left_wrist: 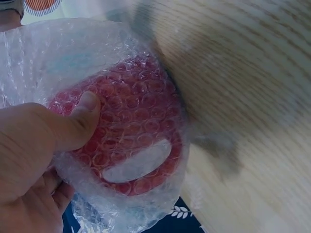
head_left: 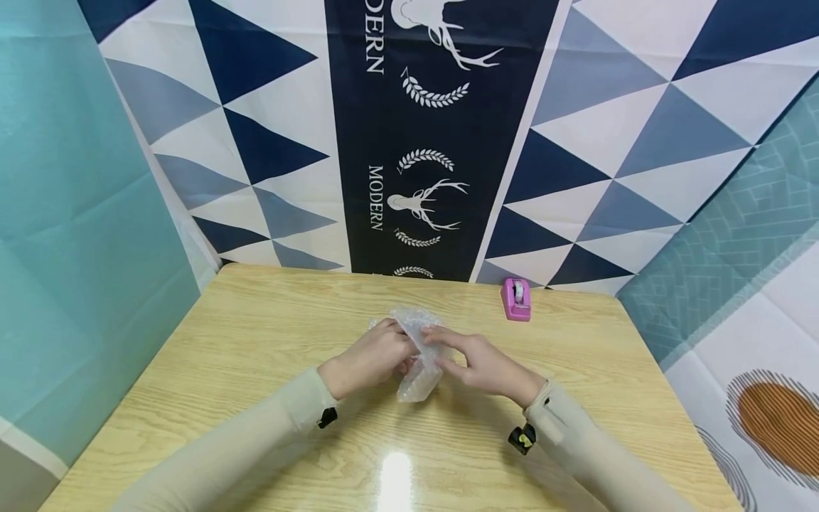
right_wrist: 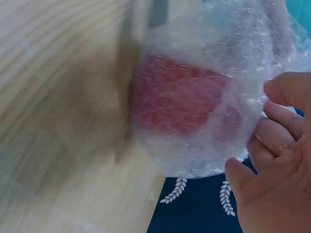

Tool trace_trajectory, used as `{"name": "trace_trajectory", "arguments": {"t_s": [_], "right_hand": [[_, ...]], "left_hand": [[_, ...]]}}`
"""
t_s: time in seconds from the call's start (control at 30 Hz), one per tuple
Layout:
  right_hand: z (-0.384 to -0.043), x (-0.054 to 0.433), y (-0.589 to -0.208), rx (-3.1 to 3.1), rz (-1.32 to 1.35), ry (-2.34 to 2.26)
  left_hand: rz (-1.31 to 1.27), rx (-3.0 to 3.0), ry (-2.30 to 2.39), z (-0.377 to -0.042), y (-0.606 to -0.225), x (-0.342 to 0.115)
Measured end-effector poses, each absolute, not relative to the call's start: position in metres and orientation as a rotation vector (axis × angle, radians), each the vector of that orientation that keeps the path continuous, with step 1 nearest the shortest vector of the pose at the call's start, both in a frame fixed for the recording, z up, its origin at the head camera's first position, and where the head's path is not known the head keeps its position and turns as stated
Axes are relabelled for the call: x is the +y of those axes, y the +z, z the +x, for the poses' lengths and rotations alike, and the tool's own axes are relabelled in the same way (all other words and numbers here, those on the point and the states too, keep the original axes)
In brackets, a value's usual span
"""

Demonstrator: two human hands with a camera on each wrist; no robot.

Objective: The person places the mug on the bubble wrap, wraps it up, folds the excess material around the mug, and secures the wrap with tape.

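Observation:
A round, flat red thing with a pale oval patch lies inside bubble wrap (left_wrist: 131,165), its exact kind blurred by the bubbles. My left hand (head_left: 379,357) grips the wrapped bundle from the left. In the left wrist view its thumb (left_wrist: 87,114) presses across the red face, and the other fingers are behind the wrap. On the opposite side my right hand (head_left: 483,363) touches the wrap with loosely bent fingers. Seen in the right wrist view, those fingertips (right_wrist: 235,167) lie right at the wrap's edge. The bundle stands tilted over the wooden table (head_left: 269,306).
A pink tape dispenser (head_left: 517,299) stands near the table's back right edge. Behind the table hangs a patterned cloth (head_left: 409,142) with triangles and deer heads. A teal curtain (head_left: 83,213) borders the left side.

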State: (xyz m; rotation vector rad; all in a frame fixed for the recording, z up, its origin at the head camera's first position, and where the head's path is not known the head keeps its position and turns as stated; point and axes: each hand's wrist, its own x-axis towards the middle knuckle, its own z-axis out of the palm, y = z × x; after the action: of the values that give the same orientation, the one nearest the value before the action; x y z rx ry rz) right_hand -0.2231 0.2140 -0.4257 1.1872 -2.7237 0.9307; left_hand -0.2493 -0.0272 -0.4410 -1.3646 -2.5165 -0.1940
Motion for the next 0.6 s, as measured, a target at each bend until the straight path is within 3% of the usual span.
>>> {"name": "trace_trajectory", "arguments": {"t_s": [0.6], "right_hand": [[-0.21,0.196,-0.426,-2.6,1.236,0.197]], "left_hand": [[-1.142,-2.099,-0.22,-0.253,-0.46,-0.048]]}}
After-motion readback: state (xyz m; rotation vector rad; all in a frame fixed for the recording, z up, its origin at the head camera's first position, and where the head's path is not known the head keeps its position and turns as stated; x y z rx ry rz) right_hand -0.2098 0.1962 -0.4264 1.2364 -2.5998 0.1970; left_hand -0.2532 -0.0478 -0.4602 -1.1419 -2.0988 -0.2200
